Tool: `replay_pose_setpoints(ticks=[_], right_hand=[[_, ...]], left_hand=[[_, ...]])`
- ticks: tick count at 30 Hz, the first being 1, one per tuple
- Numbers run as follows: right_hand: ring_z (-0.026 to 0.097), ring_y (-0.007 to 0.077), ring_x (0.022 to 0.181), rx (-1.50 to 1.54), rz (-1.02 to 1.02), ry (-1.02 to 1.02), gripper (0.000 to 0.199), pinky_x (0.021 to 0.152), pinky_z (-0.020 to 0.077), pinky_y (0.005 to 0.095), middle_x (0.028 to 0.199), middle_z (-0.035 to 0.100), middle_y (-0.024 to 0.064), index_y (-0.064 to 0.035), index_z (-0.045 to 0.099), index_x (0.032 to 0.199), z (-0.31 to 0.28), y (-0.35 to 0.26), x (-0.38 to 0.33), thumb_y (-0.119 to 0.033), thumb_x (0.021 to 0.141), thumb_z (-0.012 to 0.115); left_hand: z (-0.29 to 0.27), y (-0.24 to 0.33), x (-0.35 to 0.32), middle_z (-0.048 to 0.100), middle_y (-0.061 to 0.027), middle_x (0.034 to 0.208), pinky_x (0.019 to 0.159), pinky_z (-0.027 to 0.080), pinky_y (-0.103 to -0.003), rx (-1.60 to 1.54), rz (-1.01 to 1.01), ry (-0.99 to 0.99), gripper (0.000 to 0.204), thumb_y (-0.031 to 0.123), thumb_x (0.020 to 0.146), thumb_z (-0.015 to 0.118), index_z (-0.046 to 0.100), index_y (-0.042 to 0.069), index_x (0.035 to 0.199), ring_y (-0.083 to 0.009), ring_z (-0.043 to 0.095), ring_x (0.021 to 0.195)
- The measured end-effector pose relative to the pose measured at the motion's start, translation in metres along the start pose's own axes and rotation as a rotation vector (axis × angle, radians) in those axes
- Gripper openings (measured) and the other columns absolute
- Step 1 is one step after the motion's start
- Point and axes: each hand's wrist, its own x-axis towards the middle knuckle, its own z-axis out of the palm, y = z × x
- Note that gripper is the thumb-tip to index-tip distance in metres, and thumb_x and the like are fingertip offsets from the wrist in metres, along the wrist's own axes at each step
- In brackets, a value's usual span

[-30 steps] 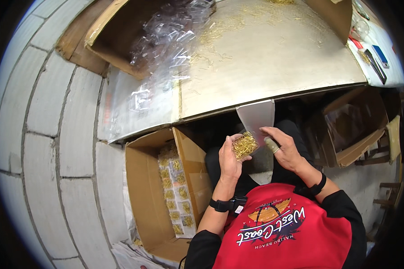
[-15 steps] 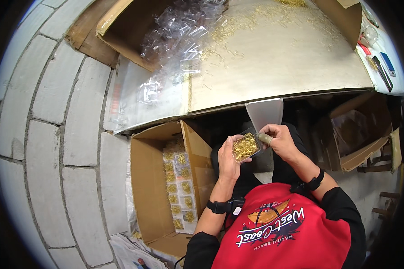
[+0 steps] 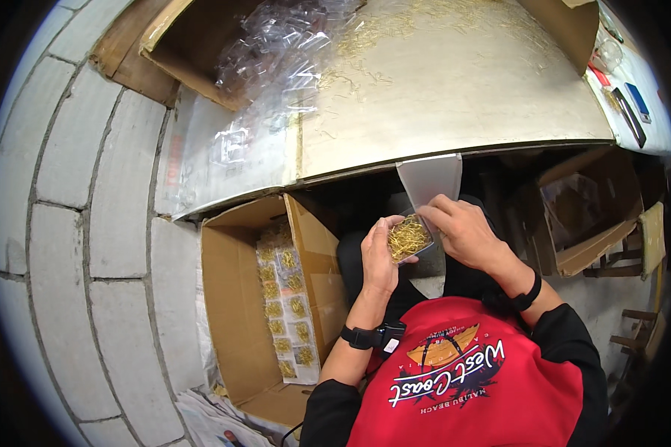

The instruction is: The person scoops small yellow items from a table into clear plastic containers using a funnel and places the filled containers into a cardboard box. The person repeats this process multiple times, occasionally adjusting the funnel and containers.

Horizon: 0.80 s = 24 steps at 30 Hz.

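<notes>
A small clear plastic box (image 3: 408, 239), full of thin gold-coloured metal pieces like pins or hooks, is held above my lap. My left hand (image 3: 380, 257) grips it from the left, thumb along the near side and fingers beneath. My right hand (image 3: 466, 232) is closed at the box's upper right edge, its fingertips bent over the rim. The right thumb is mostly hidden behind the hand. To the left stands an open cardboard box (image 3: 235, 313), holding rows of filled clear plastic boxes (image 3: 285, 313) with the same gold pieces.
Ahead, a table (image 3: 455, 112) bears scattered gold pieces. A heap of empty clear plastic boxes (image 3: 276, 56) spills from a tipped carton (image 3: 183, 45) at the table's left. Another carton (image 3: 589, 216) stands below right. Black tweezers (image 3: 628, 118) and a blue object (image 3: 638, 102) lie far right.
My right hand has turned over, its fingers now at the box's upper right edge and its thumb out of sight. The left hand still holds the box. The whole view has shifted slightly.
</notes>
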Motion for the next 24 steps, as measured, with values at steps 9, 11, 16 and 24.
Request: replay_pose_setpoints(ticks=[9,11,16,24], right_hand=[[0.058,0.0326,0.074,0.154,-0.011,0.036,0.06,0.064,0.048,0.0399,0.091,0.059,0.0112,-0.0091,0.055,0.118,0.009,-0.009,0.008,0.013,0.063,0.048],[0.063,0.0298,0.082,0.269,0.0,0.148,0.058,0.068,0.0516,0.0337,0.093,0.061,0.0146,-0.0049,0.056,0.116,0.006,-0.013,0.014,0.018,0.064,0.047],[0.059,0.023,0.079,0.302,0.017,-0.001,0.049,0.067,0.0472,0.0261,0.091,0.058,0.0134,-0.0011,0.055,0.115,0.011,-0.011,0.012,0.02,0.072,0.043],[0.057,0.0349,0.081,0.152,0.075,-0.312,0.037,0.073,0.0454,0.0305,0.089,0.054,0.0191,0.0037,0.055,0.11,0.04,0.003,-0.006,0.014,0.075,0.047]], left_hand=[[-0.016,0.035,-0.008,0.062,-0.0089,0.087,0.046,0.055,-0.026,0.018,0.024,0.042,0.039,0.034,0.098,0.038,0.056,0.0,0.105,-0.015,0.065,0.071],[-0.035,0.066,-0.018,0.062,-0.0083,0.087,0.045,0.055,-0.026,0.068,0.078,0.119,0.034,0.03,0.097,0.042,0.057,0.001,0.103,-0.0142,0.065,0.069],[-0.14,0.149,-0.073,0.063,-0.0051,0.091,0.058,0.055,-0.03,0.194,0.322,0.42,0.025,0.024,0.095,0.048,0.059,0.002,0.103,-0.0131,0.063,0.072],[-0.335,0.125,-0.194,0.061,-0.0012,0.093,0.072,0.05,-0.031,0.221,-0.065,0.728,0.015,0.011,0.089,0.058,0.061,0.007,0.103,-0.0115,0.056,0.081]])
